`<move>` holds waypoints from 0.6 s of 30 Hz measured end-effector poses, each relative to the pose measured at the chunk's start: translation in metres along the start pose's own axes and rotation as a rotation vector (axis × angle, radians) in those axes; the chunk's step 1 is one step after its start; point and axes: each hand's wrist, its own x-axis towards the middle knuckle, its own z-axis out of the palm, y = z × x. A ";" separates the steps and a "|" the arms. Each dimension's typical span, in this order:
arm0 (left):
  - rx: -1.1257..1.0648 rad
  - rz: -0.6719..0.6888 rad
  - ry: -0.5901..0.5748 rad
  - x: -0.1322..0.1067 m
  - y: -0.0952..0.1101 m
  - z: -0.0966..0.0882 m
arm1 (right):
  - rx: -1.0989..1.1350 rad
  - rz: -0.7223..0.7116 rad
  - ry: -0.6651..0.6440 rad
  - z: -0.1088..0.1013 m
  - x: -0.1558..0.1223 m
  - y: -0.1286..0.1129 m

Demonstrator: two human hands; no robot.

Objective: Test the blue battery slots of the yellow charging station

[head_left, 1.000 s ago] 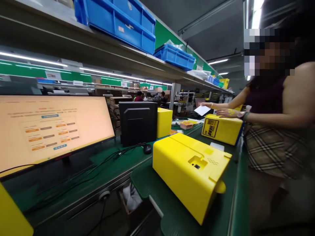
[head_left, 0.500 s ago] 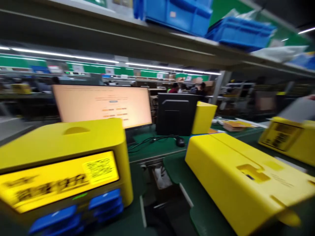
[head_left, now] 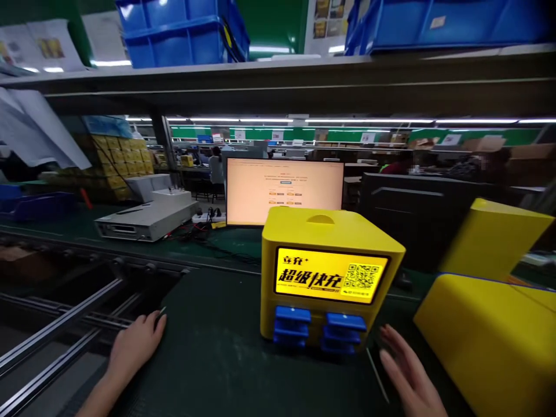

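Observation:
A yellow charging station with a lit screen and several blue power banks in its slots stands upright on the dark green belt in front of me. My left hand rests flat on the belt to its left, holding nothing. My right hand hovers with fingers apart just right of the station's base, not touching it. A second yellow station lies on its side at the right edge.
A monitor with an orange-tinted page stands behind the station, a black box and a yellow case to its right. A grey device sits at the left. Conveyor rails run at lower left. Blue bins fill the shelf above.
My view has swung left, away from the co-worker, so the upright station is now centred. Both my hands have come into view beside it.

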 end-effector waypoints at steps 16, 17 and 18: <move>-0.069 -0.114 0.066 -0.014 0.030 0.007 | 0.322 0.068 -0.399 0.120 0.037 0.004; -0.061 -0.113 0.071 -0.014 0.030 0.008 | 0.312 0.022 -0.443 0.136 0.035 -0.001; -0.054 -0.113 0.077 -0.014 0.030 0.009 | 0.287 -0.025 -0.483 0.152 0.033 -0.005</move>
